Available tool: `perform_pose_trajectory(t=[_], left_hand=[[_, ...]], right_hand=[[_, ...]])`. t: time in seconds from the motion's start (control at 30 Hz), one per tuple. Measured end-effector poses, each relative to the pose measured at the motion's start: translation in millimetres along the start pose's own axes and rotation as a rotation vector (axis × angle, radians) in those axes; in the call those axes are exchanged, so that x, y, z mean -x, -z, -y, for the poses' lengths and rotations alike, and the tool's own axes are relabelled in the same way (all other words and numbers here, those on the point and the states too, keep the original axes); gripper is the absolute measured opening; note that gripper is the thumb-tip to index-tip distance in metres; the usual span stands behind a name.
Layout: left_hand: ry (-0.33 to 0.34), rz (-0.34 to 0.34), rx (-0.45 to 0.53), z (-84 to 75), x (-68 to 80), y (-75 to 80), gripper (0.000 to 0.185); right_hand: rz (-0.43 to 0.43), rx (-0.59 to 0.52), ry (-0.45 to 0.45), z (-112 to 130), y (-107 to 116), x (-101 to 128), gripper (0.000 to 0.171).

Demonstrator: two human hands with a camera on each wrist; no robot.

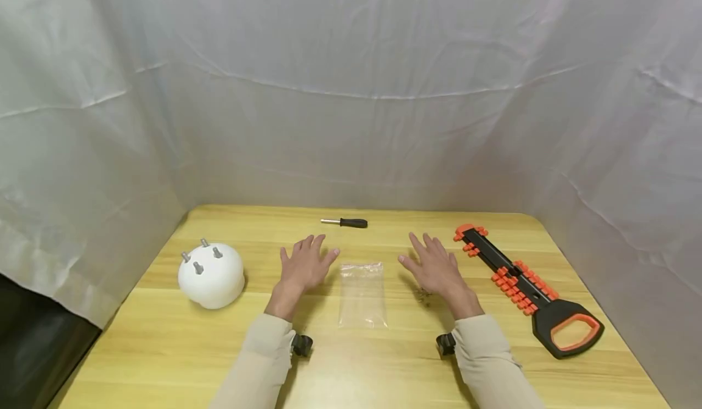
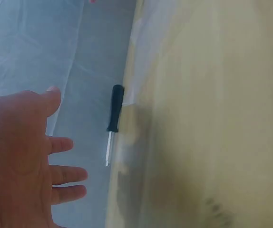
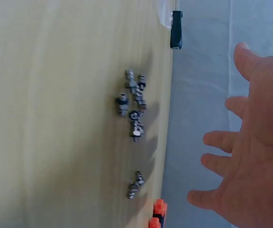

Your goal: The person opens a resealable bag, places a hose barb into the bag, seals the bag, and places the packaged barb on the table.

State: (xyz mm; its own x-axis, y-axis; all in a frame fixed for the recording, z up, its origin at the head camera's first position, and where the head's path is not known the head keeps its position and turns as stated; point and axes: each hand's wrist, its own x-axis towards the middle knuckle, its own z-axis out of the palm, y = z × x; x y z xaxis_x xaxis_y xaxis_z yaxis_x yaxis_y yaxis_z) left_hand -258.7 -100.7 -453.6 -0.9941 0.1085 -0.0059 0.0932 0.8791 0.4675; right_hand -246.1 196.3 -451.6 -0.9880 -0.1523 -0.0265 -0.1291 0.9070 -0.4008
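Wooden table (image 1: 164, 336): clear bag (image 1: 362, 293) between spread left hand (image 1: 304, 267), right hand (image 1: 436, 269).

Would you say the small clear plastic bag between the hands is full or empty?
Empty, it seems: the small clear plastic bag lies flat, wood showing through, and small metal screws lie loose outside.
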Motion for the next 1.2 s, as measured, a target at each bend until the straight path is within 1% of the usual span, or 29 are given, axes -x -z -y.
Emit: perform_pose_trajectory(t=[0.13,0.2,0.4,0.6,0.73,0.93,1.2], left_hand=[[-0.006,0.036,0.004,2.2,4.1,-7.4,0.067],[-0.012,0.042,0.001,3.5,5.5,-10.0,0.067],[-0.037,0.037,0.007,2.4,7.7,-14.1,0.064],[-0.044,0.05,0.012,-1.5,10.1,-17.9,0.064],[-0.049,0.063,0.022,-3.4,12.3,-19.8,0.064],[-0.047,0.08,0.011,-6.2,15.5,-20.9,0.061],[-0.054,0.102,-0.01,-12.6,18.4,-21.0,0.059]], right_hand=[[0.014,-0.008,0.025,1,-7,1,0.074],[0.014,-0.007,0.041,1,-10,2,0.073],[-0.007,-0.02,0.089,3,-16,1,0.071],[0.015,-0.061,0.12,5,-20,1,0.07],[0.022,-0.062,0.132,7,-21,1,0.069],[0.034,-0.063,0.161,13,-22,1,0.066],[0.084,-0.117,0.165,16,-26,0,0.064]])
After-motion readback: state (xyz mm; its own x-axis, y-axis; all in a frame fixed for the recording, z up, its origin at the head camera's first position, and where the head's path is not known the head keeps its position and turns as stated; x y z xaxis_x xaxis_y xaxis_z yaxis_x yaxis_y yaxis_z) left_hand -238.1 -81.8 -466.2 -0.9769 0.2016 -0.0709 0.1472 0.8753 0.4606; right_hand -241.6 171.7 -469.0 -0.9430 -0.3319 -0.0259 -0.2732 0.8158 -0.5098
